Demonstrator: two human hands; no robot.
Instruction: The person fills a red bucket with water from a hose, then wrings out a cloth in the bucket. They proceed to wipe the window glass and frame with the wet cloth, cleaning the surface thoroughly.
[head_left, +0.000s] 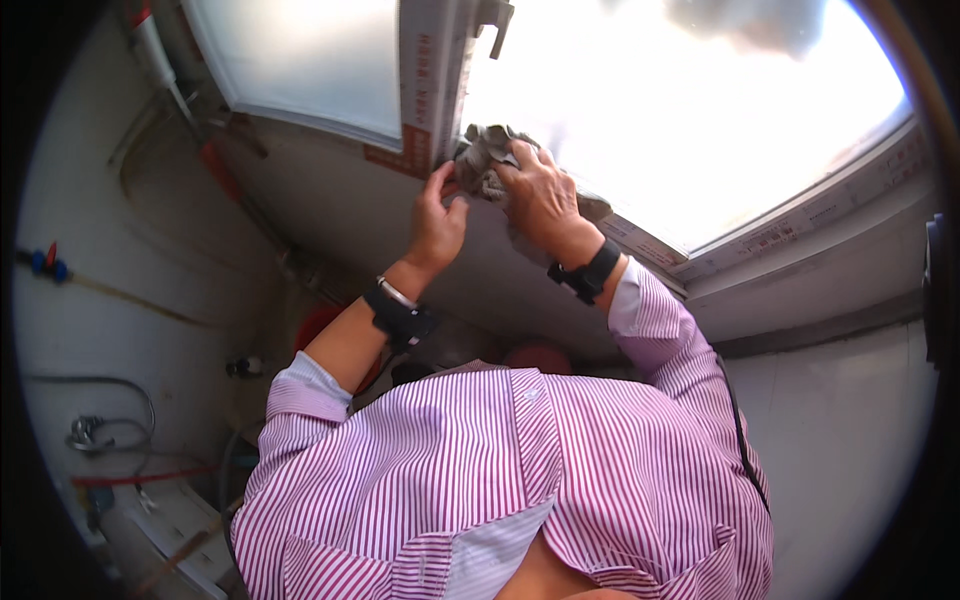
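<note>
A crumpled grey cloth (480, 161) is bunched against the lower left corner of a bright window pane (660, 135), beside the upright window frame (439, 82). My right hand (541, 191) grips the cloth from the right, and part of the cloth trails along the sill under it. Close to the cloth's left side, my left hand (439, 225) is raised with its fingers apart, the fingertips near the foot of the frame. Whether those fingertips touch the frame or the cloth I cannot tell.
A window handle (496, 26) juts out above the cloth. On the left stand a frosted pane (315, 67), a pipe with a red section (220, 171), a blue valve (49, 264) and a shower hose (142, 390). A red container (319, 322) is low behind my left forearm.
</note>
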